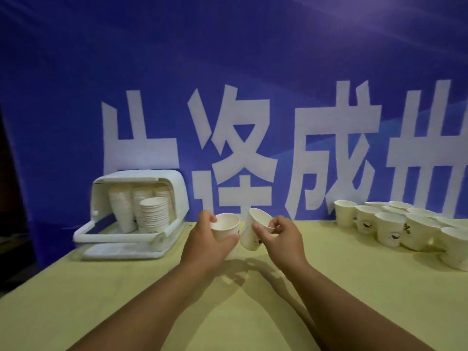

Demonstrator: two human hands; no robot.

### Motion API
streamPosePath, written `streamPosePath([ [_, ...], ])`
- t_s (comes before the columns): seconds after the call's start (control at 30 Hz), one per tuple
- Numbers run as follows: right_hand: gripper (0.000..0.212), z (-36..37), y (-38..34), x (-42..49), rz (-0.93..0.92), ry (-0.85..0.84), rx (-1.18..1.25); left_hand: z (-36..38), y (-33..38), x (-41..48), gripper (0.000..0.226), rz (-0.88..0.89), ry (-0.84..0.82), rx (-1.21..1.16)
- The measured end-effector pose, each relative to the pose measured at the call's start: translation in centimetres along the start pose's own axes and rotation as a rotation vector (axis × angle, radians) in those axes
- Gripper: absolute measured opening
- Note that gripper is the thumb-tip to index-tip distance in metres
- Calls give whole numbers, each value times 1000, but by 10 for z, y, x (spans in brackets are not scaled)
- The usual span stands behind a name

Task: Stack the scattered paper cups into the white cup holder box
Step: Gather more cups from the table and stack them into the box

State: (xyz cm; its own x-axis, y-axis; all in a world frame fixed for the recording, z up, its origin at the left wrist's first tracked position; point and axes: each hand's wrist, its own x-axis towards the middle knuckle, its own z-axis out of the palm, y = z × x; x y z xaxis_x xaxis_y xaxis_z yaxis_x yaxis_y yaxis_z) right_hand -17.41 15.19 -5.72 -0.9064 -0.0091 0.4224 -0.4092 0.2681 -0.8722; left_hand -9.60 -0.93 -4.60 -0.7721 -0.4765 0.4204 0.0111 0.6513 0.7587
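While the white plastic cup holder box (138,211) waits at far left, nearer the left hand (211,245), which grips an upright white paper cup (226,230), the right hand (281,238) pinches a tilted second paper cup (254,233) just beside it over the yellow-green table (253,312).

The paper cup (226,228) in my left hand (202,247) and the second cup (252,233) in my right hand (285,240) are smooth, matt white paper. Far left, the cup holder box (141,177) is smooth, faintly glossy white plastic. The table (228,312) looks matt.
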Motion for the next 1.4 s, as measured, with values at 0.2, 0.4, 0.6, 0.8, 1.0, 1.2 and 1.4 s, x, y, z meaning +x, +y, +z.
streamPosePath([
  [0.2, 38, 85, -33, 20, -10, -56, 187, -54, -47, 41, 70, 108, 189, -136],
  [0.4, 35, 153, -76, 43, -26, -54, 443, -102, -64, 97, 74, 158, 438, -310],
  [0.6, 30, 203, -98, 63, -47, -54, 648, -121, -94, 138, 65, 131, 501, -301],
  [0.8, 36, 218, -93, 70, -90, -34, 695, -113, -114, 144, 75, 94, 433, -209],
  [1.0, 51, 213, -99, 71, -159, -74, 665, -110, -126, 146, 76, 40, 277, -10],
  [1.2, 61, 212, -104, 68, -190, -114, 637, -110, -133, 136, 79, 64, 162, 152],
  [1.4, 56, 217, -105, 65, -246, -195, 541, -114, -138, 133, 84, 81, 107, 74],
])
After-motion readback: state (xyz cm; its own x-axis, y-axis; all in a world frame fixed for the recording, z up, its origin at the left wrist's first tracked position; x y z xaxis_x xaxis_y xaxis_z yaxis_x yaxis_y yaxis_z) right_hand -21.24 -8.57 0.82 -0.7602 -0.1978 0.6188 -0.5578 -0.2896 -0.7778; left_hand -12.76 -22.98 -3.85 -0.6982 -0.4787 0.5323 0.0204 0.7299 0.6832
